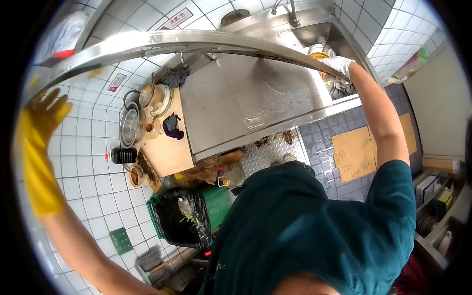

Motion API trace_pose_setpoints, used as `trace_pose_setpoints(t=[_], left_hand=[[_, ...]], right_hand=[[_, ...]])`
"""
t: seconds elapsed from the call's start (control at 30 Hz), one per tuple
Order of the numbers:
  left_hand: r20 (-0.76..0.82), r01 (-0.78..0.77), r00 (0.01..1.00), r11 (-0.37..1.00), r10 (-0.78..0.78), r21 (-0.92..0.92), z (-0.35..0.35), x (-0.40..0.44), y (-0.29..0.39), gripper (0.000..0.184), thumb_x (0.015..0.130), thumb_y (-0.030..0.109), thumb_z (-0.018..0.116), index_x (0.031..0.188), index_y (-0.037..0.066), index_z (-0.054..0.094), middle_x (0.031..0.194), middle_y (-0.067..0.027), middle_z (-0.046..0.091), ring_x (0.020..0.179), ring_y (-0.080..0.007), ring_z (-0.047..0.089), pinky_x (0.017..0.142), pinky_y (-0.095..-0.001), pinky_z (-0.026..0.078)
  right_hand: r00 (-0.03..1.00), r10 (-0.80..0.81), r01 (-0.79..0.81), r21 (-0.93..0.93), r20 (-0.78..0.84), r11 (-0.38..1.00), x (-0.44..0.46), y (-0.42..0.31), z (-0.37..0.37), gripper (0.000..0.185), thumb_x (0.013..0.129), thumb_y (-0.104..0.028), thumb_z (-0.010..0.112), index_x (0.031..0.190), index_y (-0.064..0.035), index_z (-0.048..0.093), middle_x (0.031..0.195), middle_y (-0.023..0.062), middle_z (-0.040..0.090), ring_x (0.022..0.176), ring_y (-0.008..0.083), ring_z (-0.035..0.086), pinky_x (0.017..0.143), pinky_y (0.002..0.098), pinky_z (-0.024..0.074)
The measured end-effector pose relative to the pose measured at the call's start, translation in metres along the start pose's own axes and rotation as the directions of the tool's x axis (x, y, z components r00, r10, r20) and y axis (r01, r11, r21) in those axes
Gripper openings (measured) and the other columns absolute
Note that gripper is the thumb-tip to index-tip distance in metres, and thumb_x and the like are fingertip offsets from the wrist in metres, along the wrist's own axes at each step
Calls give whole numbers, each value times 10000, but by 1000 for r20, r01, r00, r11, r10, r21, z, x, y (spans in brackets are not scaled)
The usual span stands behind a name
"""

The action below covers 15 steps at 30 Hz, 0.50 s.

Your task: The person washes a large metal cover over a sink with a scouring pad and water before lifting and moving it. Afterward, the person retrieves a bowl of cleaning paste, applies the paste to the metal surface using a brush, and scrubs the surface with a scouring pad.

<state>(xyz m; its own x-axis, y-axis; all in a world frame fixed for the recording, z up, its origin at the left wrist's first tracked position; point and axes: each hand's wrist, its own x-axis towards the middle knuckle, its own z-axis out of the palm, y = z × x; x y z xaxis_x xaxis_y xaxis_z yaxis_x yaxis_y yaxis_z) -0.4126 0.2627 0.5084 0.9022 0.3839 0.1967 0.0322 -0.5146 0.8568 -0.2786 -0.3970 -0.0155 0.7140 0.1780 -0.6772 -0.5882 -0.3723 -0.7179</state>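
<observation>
My left hand, in a long yellow rubber glove, is raised at the far left beside the end of a curved-looking metal rail. Its fingers are spread, and whether they touch the rail cannot be made out. My right hand, in a white glove, reaches to the sink at the upper right. It is by the rail's right end and close to an orange-yellow round dish. The fingers are too small and partly hidden to show a grip. Other dishes lie around it in the sink.
A steel counter spans the middle, with a faucet behind the sink. Pots and bowls and a dark cloth are on a wooden board. Below stands a black-lined bin. Flattened cardboard covers some floor.
</observation>
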Motion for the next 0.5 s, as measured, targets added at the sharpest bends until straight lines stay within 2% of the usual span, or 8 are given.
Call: trace_pose_setpoints(t=[0.07, 0.1, 0.2, 0.27, 0.33, 0.37, 0.4, 0.5], left_hand=[[-13, -74, 997, 989, 73, -126, -50, 75, -22, 545, 1159, 451, 467, 1578, 103, 451, 1485, -205, 648, 1404, -368, 613, 1211, -528, 493], [-11, -96, 995, 987, 96, -128, -45, 81, -13, 543, 1157, 451, 469, 1573, 101, 457, 1482, -205, 649, 1401, -369, 613, 1210, -526, 493], [-40, -169, 985, 985, 168, -26, -12, 64, 1, 538, 1150, 449, 477, 1556, 95, 474, 1473, -207, 651, 1394, -371, 613, 1204, -522, 490], [-47, -206, 977, 979, 206, 7, 9, 57, 11, 535, 1146, 447, 482, 1545, 91, 485, 1467, -208, 653, 1389, -372, 613, 1201, -520, 488], [-58, -252, 966, 967, 254, 36, 25, 55, 19, 532, 1142, 446, 487, 1534, 86, 497, 1461, -209, 655, 1384, -373, 612, 1197, -517, 487], [-67, -277, 958, 959, 281, 52, 31, 54, 22, 531, 1140, 445, 490, 1528, 84, 503, 1459, -209, 656, 1381, -374, 612, 1195, -516, 486], [-74, -305, 948, 950, 310, 66, 38, 54, 26, 529, 1138, 445, 493, 1523, 82, 508, 1456, -210, 657, 1379, -375, 612, 1193, -514, 485], [-95, -400, 907, 909, 411, 115, 58, 48, 33, 525, 1131, 443, 500, 1506, 76, 525, 1447, -211, 660, 1371, -376, 612, 1188, -511, 483]], right_hand=[[995, 4, -4, 1, -95, 1000, -21, -10, 13, 320, 949, -422, 802, 886, -136, 672, 717, 30, 622, 539, 148, 569, 477, 318, 410], [990, 6, -6, 3, -144, 1000, -29, -13, 18, 314, 951, -412, 799, 886, -133, 669, 719, 28, 621, 533, 144, 562, 471, 316, 402], [992, 50, -43, 63, -113, 997, -31, -9, 15, 284, 958, -387, 795, 916, -132, 677, 725, 21, 623, 534, 128, 549, 465, 322, 399], [1000, 8, -9, -64, -27, 998, -20, 4, 1, 278, 960, -386, 798, 940, -132, 688, 726, 19, 626, 527, 114, 549, 452, 317, 399], [995, 86, -87, -24, -50, 996, -40, -12, 6, 259, 970, -376, 796, 981, -133, 709, 729, 14, 646, 508, 90, 553, 419, 297, 390], [994, 20, -20, 5, -109, 1000, -36, -4, 9, 510, 984, -598, 707, 878, -100, 677, 622, 28, 610, 408, 117, 506, 350, 275, 342], [988, 47, -34, 90, -144, 995, -29, -2, 8, 522, 987, -607, 701, 874, -99, 670, 631, 38, 621, 416, 125, 535, 353, 279, 367], [994, 98, -101, 47, 47, 994, 21, 28, -28, 509, 1058, -538, 600, 1286, -83, 600, 774, 138, 744, 485, 167, 645, 348, 295, 402]])
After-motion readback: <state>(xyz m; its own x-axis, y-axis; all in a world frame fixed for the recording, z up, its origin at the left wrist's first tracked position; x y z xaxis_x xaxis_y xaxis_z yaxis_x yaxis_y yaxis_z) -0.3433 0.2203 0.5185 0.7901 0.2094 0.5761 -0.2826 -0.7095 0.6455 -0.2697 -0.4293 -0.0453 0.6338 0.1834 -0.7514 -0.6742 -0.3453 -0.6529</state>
